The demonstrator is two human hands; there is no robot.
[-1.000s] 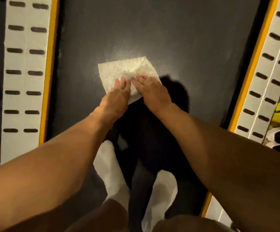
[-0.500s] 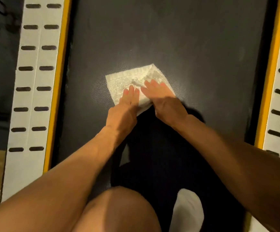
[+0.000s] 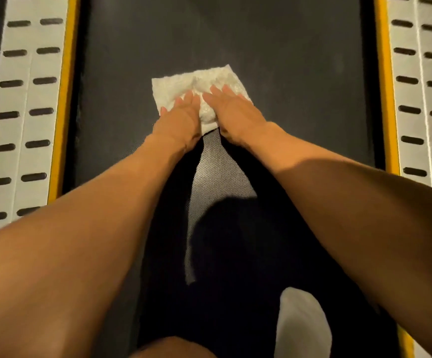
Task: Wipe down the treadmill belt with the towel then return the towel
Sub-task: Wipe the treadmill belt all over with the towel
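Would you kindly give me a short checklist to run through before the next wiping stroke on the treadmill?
1. Both hands on the towel: left hand and right hand press flat on it. Ok.
2. Towel spread out: mostly flat, wrinkled near the fingertips. Ok.
3. Towel lies on the belt, apart from both yellow edge strips. Ok.
4. Path ahead: bare belt shows beyond the towel. Ok.
5. Belt stopped: cannot tell.
6. Footing: white-socked foot is on the belt behind the hands. Ok.
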